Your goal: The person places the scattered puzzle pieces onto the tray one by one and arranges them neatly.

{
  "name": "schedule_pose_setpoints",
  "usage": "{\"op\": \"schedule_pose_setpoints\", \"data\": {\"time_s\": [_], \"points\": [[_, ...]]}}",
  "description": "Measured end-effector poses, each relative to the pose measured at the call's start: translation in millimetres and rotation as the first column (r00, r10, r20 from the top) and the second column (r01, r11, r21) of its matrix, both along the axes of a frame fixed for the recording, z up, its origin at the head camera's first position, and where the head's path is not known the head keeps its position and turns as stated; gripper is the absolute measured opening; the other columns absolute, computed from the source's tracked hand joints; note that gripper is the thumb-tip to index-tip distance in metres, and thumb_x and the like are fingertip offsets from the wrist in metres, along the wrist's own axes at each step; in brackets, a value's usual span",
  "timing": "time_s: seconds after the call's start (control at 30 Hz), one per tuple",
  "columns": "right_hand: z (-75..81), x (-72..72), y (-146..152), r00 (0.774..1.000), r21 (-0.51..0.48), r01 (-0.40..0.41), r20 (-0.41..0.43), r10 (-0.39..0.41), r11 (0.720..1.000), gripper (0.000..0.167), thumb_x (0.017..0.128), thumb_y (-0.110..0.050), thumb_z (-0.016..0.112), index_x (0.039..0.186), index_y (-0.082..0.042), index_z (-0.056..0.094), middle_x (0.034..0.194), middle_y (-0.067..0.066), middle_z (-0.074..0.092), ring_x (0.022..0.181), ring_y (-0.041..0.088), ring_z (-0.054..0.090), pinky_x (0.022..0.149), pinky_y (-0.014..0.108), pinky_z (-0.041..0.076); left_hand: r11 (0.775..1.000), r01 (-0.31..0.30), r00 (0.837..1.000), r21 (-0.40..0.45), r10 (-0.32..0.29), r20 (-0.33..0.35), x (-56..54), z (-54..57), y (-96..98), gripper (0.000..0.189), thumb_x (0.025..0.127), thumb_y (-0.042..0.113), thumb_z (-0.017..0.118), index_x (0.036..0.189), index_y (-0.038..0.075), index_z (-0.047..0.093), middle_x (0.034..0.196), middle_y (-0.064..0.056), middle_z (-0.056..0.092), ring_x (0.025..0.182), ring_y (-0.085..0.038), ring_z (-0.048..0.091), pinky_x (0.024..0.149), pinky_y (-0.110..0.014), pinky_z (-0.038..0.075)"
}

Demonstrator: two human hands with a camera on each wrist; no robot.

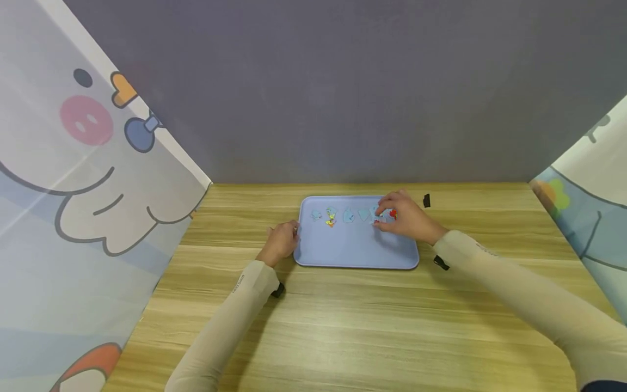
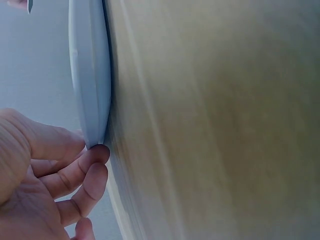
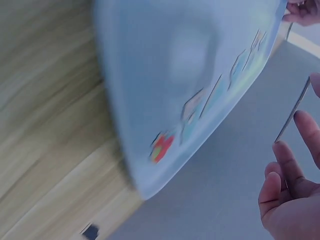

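Note:
A pale blue tray lies on the wooden table. My left hand pinches its left rim between thumb and fingers, as the left wrist view shows close up. Over the tray's back right part, my right hand holds a thin flat piece by its edges, seen almost edge-on in the right wrist view. Along the back of the tray runs a row of flat light-blue pieces, among them a broad one and one with yellow. A red piece sits near the tray's right end.
Small black objects lie on the table right of the tray, one near the back and one by my right sleeve. A grey wall rises behind the table, with cartoon-printed panels on both sides.

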State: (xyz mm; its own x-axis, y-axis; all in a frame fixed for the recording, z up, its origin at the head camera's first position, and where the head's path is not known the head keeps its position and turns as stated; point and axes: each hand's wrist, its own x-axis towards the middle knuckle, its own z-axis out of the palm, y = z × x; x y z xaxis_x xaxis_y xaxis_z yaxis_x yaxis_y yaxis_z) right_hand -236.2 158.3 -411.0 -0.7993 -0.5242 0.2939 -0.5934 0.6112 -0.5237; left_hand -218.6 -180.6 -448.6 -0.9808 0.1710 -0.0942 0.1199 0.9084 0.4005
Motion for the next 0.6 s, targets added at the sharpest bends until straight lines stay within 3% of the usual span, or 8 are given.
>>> {"op": "schedule_pose_setpoints", "data": {"time_s": [0.3,0.6], "points": [[-1.2,2.1,-36,0.998,-0.003,-0.044,0.037,0.044,0.999,0.021,0.074,-0.024,0.082,0.087,-0.011,0.072,0.111,0.013,0.060,0.103,0.026,0.043,0.085,0.047,0.038,1.000,-0.005,1.000,0.002,0.005,0.013,-0.8,-0.2,-0.5,0.035,0.091,0.007,0.062,0.125,0.002,0.057,0.092,-0.006,0.068,0.085,-0.023,0.060,0.098,-0.064,0.020],[-6.3,-1.5,-63,0.996,-0.007,-0.049,0.078,0.050,0.999,0.021,0.074,-0.024,0.082,0.086,-0.011,0.072,0.104,0.005,0.061,0.099,0.023,0.042,0.083,0.041,0.039,1.000,0.001,1.000,-0.005,-0.001,-0.001,-0.8,-0.2,-1.1,0.034,0.090,0.008,0.062,0.124,0.003,0.058,0.091,-0.006,0.068,0.091,-0.025,0.061,0.098,-0.065,0.020]]}}
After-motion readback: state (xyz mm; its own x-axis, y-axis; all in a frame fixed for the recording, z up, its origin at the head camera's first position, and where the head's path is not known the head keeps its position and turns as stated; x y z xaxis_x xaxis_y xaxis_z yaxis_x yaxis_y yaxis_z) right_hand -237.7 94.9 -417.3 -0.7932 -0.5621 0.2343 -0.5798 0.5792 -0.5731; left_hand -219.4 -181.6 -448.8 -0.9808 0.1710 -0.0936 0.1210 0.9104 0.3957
